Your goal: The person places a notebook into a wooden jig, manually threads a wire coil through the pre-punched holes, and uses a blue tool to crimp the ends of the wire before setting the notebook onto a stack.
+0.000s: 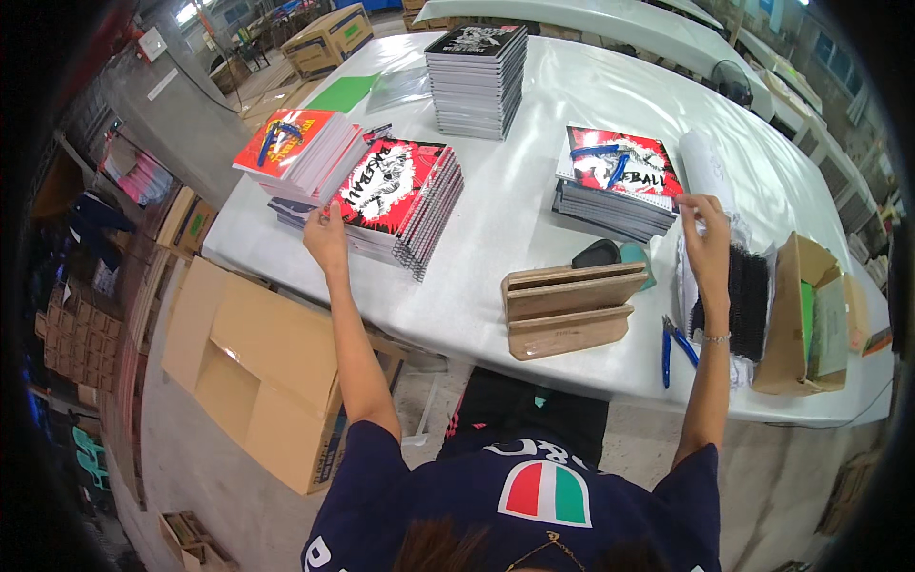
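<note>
My left hand is closed at the near left corner of a stack of spiral-bound red notebooks, gripping the edge near the top. My right hand has its fingers pinched at the right corner of the top red notebook on another stack, whose lower pages are grey-edged. Blue-handled pliers lie on that cover. Left of the spiral-bound stack sit red-and-yellow books with another blue-handled tool on top. Near my right forearm, blue pliers rest on the table.
A slotted wooden stand is at the table's near edge. Black plastic coils lie beside an open cardboard box on the right. A tall stack of black-covered books stands at the back. A large carton is on the floor, left.
</note>
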Available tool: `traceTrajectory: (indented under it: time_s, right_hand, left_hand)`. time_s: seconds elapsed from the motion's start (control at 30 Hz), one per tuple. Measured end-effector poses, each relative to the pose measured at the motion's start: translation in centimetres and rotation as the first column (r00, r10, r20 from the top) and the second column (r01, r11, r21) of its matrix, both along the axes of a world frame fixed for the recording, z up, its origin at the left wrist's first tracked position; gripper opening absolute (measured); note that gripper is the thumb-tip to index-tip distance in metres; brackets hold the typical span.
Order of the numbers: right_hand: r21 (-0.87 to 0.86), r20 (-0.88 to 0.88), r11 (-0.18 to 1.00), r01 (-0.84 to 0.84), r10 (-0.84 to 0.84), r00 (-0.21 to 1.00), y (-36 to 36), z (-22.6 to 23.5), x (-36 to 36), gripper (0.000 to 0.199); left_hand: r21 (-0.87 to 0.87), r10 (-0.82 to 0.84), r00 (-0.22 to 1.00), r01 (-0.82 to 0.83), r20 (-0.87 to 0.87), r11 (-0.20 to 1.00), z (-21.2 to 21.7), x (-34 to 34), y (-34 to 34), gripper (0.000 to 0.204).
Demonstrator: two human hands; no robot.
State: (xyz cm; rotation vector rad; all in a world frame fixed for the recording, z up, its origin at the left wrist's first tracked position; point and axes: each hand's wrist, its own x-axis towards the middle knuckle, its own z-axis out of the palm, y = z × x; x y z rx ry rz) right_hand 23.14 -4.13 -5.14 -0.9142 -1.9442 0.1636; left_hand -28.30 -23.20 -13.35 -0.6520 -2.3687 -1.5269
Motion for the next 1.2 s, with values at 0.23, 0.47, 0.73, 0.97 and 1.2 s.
traceTrajectory:
  time_s: [0.23, 0.47, 0.73, 0.97, 1.2]
  right_hand:
    - [0.097, 0.361, 0.995, -0.037, -0.001, 0.932, 2.3, -1.7, -2.6, 0.044]
    - [0.132, 0.392, 0.983, -0.13, 0.068, 0.917, 4.5, -4.0, -3.1, 0.037]
    - [0.107, 0.402, 0.987, -0.12, 0.068, 0.913, 2.7, -0.7, -2.7, 0.02]
    - [0.156, 0.387, 0.984, -0.082, 0.015, 0.922, 1.5, 6.8, -4.6, 0.016]
    - [0.22, 0.216, 0.974, -0.049, 0.0, 0.976, 3.7, 10.7, -6.9, 0.017]
  left_hand:
    - [-0.089, -0.07, 0.994, 0.062, -0.089, 0.994, 0.9, 1.3, -0.8, 0.058]
    - [-0.067, 0.092, 0.982, -0.104, -0.165, 0.992, 1.9, 4.9, -0.6, 0.048]
    - [0.157, 0.071, 0.962, -0.029, -0.265, 0.987, 3.4, 9.3, -1.2, 0.024]
    - [0.197, -0.16, 0.936, 0.229, -0.313, 0.953, 5.9, 15.0, 0.3, 0.013]
    - [0.179, -0.523, 0.787, 0.595, -0.326, 0.784, 5.9, 21.3, 3.8, 0.012]
